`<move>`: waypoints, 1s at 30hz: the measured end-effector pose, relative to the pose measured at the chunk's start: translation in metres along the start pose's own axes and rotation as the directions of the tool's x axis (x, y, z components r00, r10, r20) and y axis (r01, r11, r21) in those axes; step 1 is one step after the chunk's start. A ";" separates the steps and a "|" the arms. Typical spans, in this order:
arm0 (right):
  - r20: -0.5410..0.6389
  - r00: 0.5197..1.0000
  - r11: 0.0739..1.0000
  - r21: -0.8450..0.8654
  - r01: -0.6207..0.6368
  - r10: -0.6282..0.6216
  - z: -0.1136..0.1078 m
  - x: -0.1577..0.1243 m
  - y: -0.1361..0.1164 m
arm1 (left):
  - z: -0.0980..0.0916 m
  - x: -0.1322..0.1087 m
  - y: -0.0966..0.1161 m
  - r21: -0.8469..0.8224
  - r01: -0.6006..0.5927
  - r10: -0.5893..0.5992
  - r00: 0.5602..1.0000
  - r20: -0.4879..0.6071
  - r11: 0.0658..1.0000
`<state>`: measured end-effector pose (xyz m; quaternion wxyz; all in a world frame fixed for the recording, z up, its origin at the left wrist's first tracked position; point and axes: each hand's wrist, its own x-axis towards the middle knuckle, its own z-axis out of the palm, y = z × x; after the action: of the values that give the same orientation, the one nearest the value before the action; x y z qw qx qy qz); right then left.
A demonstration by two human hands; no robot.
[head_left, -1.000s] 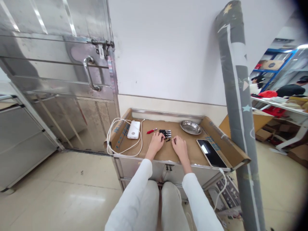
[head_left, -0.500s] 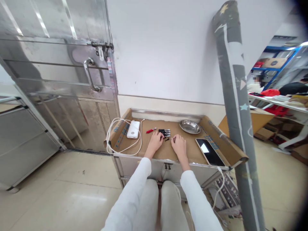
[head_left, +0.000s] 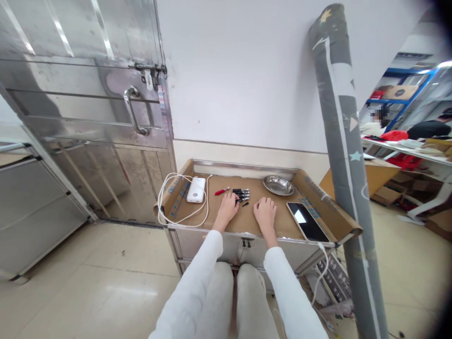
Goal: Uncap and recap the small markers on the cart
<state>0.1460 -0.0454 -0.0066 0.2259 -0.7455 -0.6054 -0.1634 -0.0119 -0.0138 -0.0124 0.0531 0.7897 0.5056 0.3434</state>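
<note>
Several black markers (head_left: 241, 192) lie side by side in a small row on the brown cardboard top (head_left: 226, 223). My left hand (head_left: 228, 208) is at the row's left end, fingers closed at the end of the nearest black marker and partly covering it. A small black piece (head_left: 245, 204), too small to identify, lies just below the row. To the right of it, my right hand (head_left: 265, 212) rests on the cardboard with loosely bent fingers and nothing visible in it. A red marker (head_left: 221, 191) lies to the left of the black ones.
A white power bank (head_left: 196, 189) with a looped white cable (head_left: 179, 221) is on the left. At the back right stands a round metal dish (head_left: 278, 185); a phone (head_left: 308, 222) lies at the right edge. A tall grey roll (head_left: 344, 136) leans against the wall beside the cabinet.
My right hand has moved slightly right, away from the small black piece. My left hand stays almost in place at the markers. The view has shifted a little.
</note>
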 end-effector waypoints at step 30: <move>0.043 0.971 0.932 0.294 0.213 -0.236 0.014 0.009 0.007 | -0.006 0.001 0.005 0.013 -0.050 0.051 0.997 -0.054 0.999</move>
<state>0.1539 -0.0318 -0.0150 0.2878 -0.6366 -0.7121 -0.0694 -0.0115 -0.0173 -0.0054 0.0261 0.7929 0.4888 0.3628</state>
